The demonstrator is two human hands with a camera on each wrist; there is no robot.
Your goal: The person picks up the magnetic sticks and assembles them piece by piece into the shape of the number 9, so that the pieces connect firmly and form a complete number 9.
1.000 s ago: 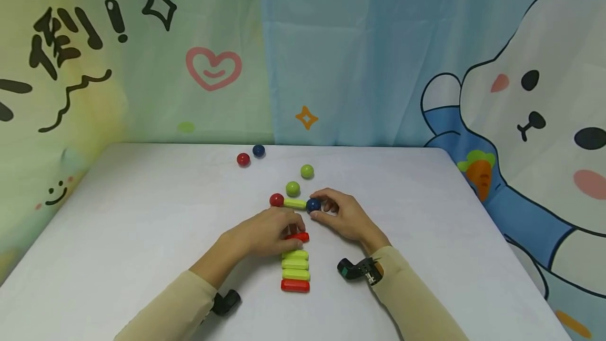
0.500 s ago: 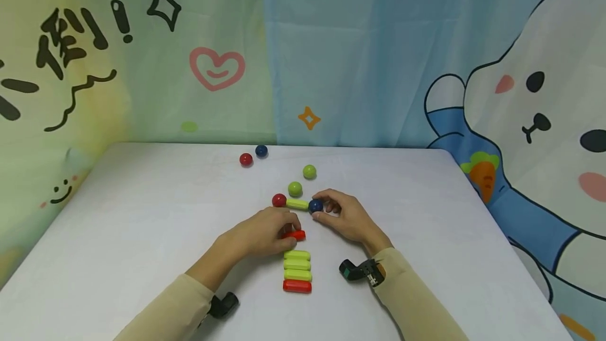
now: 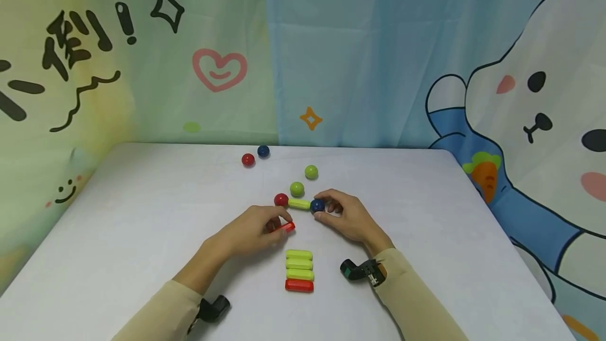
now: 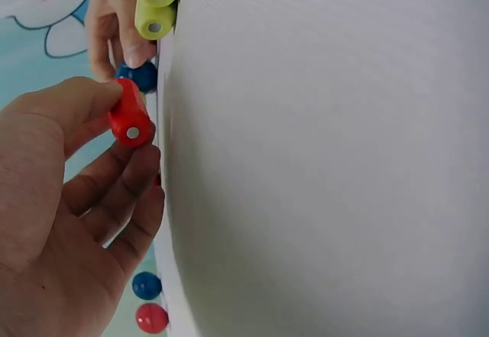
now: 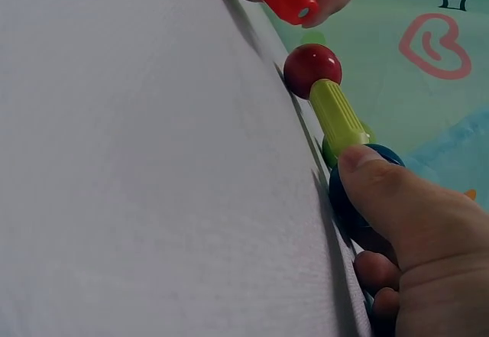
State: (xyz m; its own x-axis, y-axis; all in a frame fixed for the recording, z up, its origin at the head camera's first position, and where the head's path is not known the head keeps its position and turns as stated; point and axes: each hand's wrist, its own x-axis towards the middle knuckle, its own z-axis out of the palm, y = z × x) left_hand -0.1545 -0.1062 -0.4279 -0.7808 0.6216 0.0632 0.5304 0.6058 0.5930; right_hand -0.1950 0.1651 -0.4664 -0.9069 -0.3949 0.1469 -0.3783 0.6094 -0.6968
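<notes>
Red rod [image 3: 286,227] pinched in left hand [image 3: 251,234], held near the bench [image 3: 142,214], just short of red ball [image 3: 281,199]. Right hand [image 3: 344,217] grips blue ball [image 3: 317,205], joined by green rod [image 3: 299,204] to the red ball. 4 rods [image 3: 299,270] lie stacked nearby

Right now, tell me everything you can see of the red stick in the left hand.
The red stick is a short, glossy rod with rounded ends, plastic by the look of it; the left wrist view shows a small silver disc set in its end face. The left hand pinches it between thumb and fingers, and it seems lifted off the white table. It points right, toward the chain of red ball, green stick and blue ball, without touching it.
</notes>
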